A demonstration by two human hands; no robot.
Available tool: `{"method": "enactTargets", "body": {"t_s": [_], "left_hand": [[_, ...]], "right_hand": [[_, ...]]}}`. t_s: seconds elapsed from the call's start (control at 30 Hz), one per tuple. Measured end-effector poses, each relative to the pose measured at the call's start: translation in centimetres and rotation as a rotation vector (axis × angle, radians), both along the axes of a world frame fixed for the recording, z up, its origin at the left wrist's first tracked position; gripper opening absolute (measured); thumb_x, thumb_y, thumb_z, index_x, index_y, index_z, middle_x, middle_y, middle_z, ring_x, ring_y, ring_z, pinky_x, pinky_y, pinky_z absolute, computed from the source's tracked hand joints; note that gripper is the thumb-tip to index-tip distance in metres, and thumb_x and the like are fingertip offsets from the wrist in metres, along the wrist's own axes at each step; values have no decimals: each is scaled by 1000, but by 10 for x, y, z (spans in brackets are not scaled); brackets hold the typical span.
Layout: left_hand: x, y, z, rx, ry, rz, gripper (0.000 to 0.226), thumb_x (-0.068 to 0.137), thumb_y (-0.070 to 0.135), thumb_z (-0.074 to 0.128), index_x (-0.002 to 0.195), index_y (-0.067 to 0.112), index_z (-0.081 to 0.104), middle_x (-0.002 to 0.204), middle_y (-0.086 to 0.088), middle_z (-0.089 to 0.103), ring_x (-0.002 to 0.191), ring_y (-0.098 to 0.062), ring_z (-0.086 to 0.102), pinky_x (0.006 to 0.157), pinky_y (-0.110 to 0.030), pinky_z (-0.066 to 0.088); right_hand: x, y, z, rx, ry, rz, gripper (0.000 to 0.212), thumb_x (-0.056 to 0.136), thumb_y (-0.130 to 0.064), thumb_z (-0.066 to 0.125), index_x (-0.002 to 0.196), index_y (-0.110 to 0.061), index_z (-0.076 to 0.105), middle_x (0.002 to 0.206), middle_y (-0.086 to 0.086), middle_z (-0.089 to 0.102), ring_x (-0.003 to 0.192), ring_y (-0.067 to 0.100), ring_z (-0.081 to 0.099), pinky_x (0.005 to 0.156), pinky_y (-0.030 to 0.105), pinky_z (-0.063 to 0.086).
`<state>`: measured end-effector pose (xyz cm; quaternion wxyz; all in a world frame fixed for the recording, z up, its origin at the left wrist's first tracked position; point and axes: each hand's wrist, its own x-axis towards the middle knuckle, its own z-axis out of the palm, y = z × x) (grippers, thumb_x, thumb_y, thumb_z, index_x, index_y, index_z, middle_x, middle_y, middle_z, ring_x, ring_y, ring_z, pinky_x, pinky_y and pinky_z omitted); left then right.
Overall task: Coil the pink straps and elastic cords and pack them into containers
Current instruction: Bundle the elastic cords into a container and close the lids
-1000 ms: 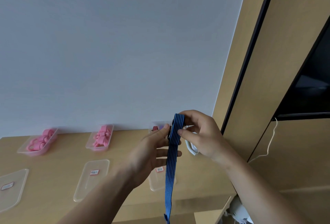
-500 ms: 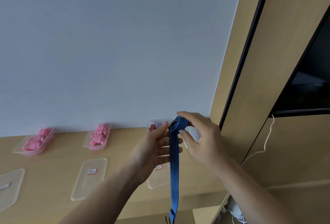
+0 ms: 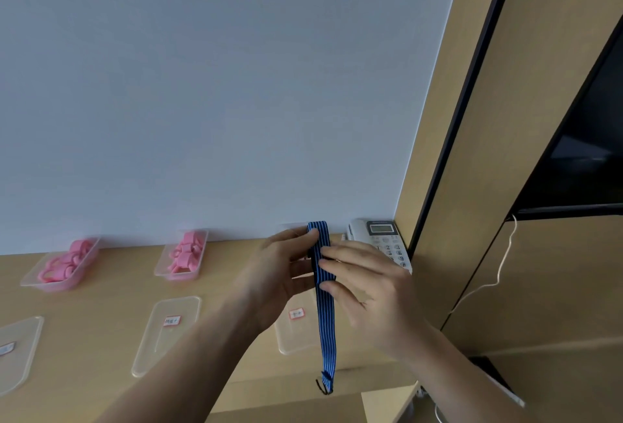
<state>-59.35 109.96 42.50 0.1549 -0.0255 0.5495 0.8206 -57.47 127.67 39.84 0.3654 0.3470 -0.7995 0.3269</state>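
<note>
Both hands apparently pinching blue cord

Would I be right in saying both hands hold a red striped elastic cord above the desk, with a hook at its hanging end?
Not quite: the head view shows the elastic cord is blue-striped, not red. The left hand and right hand do hold it, hook hanging.
</note>
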Motion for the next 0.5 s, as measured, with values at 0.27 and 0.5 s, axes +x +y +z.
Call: {"method": "enactTargets", "body": {"t_s": [0.27,0.5], "left_hand": [[7,-2,0,-141,138,86,28,100,12,65,128,11,65,112,-20,75,88,-29,75,70,-35,60],[13,-3,0,-128,175,55,40,97,11,69,134,18,57,111,-17,77,99,-36,76,71,-33,61]], "right_hand": [[-5,-6,33,-207,-329,-67,37,81,-21,83,116,-19,73,114,-10,71,105,1,64,89,20,52],[-25,0,46,-126,-841,80,34,88,-16,74,119,-28,68,114,-17,70,117,-2,58,100,36,51]]}}
